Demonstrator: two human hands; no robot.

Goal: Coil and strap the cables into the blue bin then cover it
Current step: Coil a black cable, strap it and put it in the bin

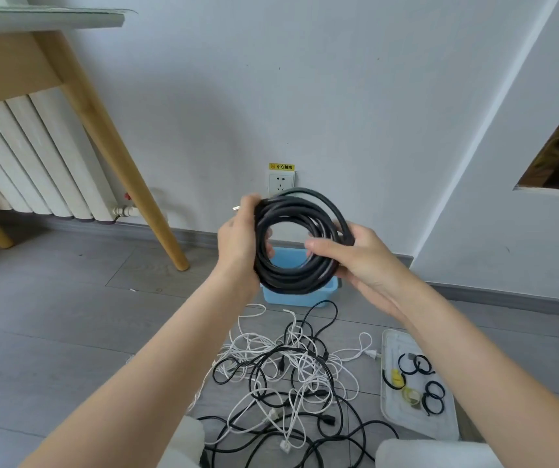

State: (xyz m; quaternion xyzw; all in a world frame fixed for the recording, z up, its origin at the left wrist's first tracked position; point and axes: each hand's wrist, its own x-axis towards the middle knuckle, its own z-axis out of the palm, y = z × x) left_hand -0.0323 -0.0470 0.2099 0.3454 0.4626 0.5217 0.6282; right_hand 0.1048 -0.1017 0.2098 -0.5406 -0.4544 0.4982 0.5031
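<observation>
I hold a thick black cable coil (305,278) up in front of me, wound in several loops. My left hand (237,238) grips its left side, fingers curled through the ring. My right hand (362,258) grips its right side, thumb lying across the loops. Behind and below the coil, the blue bin (291,297) stands on the floor against the wall, mostly hidden by the coil. A tangle of loose black and white cables (291,376) lies on the floor in front of the bin. The white lid (440,423) lies flat to the right, with several black and yellow straps (420,383) on it.
A wall socket (282,183) with a yellow warning label sits just above the coil. A wooden table leg (143,184) slants down at the left, with a white radiator (34,157) behind it. My knees in white cloth show at the bottom edge. Grey floorboards stretch to the left.
</observation>
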